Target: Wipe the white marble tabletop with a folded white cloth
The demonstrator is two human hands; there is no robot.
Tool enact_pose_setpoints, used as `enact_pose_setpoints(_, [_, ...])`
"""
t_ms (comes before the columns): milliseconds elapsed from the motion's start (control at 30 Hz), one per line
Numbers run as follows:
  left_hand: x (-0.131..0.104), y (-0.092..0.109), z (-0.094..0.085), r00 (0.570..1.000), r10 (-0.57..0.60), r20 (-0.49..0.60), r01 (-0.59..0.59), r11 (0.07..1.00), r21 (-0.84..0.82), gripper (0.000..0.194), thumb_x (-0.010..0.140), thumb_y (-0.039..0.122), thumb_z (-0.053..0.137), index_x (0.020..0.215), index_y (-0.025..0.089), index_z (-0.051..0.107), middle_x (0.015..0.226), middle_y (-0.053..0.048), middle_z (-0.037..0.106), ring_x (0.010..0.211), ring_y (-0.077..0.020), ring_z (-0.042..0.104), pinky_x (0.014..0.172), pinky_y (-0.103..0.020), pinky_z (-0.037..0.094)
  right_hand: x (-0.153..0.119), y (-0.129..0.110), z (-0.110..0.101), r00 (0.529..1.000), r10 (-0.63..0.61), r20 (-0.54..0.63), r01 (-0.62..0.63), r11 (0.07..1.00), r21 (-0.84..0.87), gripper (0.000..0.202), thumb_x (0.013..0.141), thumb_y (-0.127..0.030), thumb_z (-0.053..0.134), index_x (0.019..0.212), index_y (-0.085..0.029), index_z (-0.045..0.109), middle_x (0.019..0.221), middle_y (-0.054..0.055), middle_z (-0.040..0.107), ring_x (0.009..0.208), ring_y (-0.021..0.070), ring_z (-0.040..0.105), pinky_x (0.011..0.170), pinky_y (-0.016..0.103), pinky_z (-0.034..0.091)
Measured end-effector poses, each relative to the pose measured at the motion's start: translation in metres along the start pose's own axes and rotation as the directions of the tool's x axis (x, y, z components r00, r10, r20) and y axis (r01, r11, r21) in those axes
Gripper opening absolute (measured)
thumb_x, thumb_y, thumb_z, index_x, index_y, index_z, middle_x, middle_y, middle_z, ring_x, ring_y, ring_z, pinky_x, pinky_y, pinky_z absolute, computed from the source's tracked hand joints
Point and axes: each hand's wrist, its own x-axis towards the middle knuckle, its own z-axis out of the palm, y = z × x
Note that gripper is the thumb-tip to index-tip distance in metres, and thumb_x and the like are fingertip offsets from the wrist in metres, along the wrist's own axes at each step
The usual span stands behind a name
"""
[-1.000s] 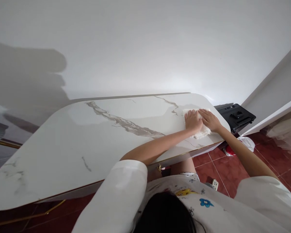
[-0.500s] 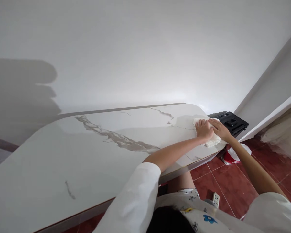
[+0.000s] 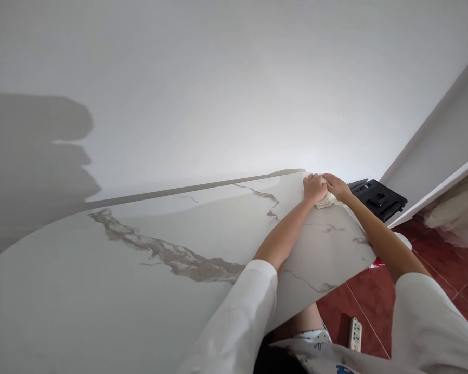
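Both my hands press on a white cloth [image 3: 326, 202] at the far right corner of a white marble-patterned tabletop [image 3: 195, 234], close to the wall. My left hand [image 3: 314, 188] lies over the cloth's left part, its fingers bent over it toward the back edge. Beside it, nearly touching, my right hand [image 3: 336, 186] bears on the right part of the cloth at the table's rounded corner. Much of the cloth is hidden under the hands. Both arms are stretched forward.
A white wall [image 3: 218, 93] rises behind the tabletop. Beyond its right end stands a black case-like object [image 3: 380, 200]. On the red tiled floor [image 3: 374, 306] lies a white power strip [image 3: 355, 335]. Pale sheer fabric [image 3: 458, 215] hangs at the right.
Both hands have slid the cloth away from me and slightly left, from near the right end to the back corner. The tabletop's outline has shifted, with its front edge lower in view.
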Motion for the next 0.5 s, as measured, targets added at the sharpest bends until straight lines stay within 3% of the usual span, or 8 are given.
enact_pose_setpoints(233, [0.026, -0.030, -0.004, 0.999, -0.038, -0.016, 0.038, 0.999, 0.020, 0.042, 0.090, 0.023, 0.034, 0.128, 0.018, 0.051, 0.138, -0.008, 0.050, 0.131, -0.0231, 0.035, 0.113, -0.044, 0.022, 0.042, -0.012, 0.011, 1.000, 0.016, 0.004, -0.017, 1.000, 0.027, 0.050, 0.089, -0.026, 0.034, 0.136, -0.014, 0.049, 0.141, 0.008, 0.050, 0.131, 0.0227, 0.044, 0.111, 0.038, 0.034])
enact_pose_setpoints(500, [0.020, -0.058, -0.028, 0.999, -0.053, -0.004, 0.053, 0.997, 0.048, 0.043, 0.091, 0.023, 0.031, 0.130, 0.017, 0.049, 0.138, -0.008, 0.050, 0.131, -0.0228, 0.036, 0.112, -0.042, 0.022, 0.060, -0.045, 0.016, 0.999, -0.036, -0.012, 0.036, 0.999, 0.001, 0.047, 0.089, -0.023, 0.035, 0.131, -0.014, 0.053, 0.137, 0.009, 0.054, 0.129, 0.0255, 0.045, 0.107, 0.040, 0.036])
